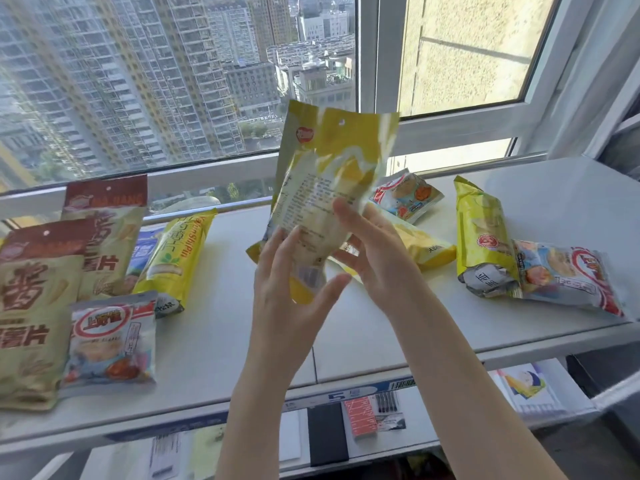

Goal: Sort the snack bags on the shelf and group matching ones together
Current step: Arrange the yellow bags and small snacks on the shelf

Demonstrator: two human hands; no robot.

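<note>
I hold a yellow-green snack bag (pixel 329 174) upright above the white shelf (pixel 346 341), its printed back toward me. My left hand (pixel 291 289) cups its lower left corner and my right hand (pixel 374 247) grips its lower right side. At the left lie two beige bags with brown tops (pixel 31 306) (pixel 107 237), a yellow bag (pixel 180 254) and a white-blue bag with a red ring (pixel 110 341). On the right lie a yellow bag (pixel 481 230), two white-blue bags (pixel 568 275) (pixel 408 195) and another yellow bag (pixel 426 247), partly hidden behind my right hand.
A large window (pixel 138 81) with a white frame runs behind the shelf. A blue bag (pixel 143 251) peeks out between the beige and yellow bags at the left. A lower shelf (pixel 381 427) holds small packets, a black item and papers.
</note>
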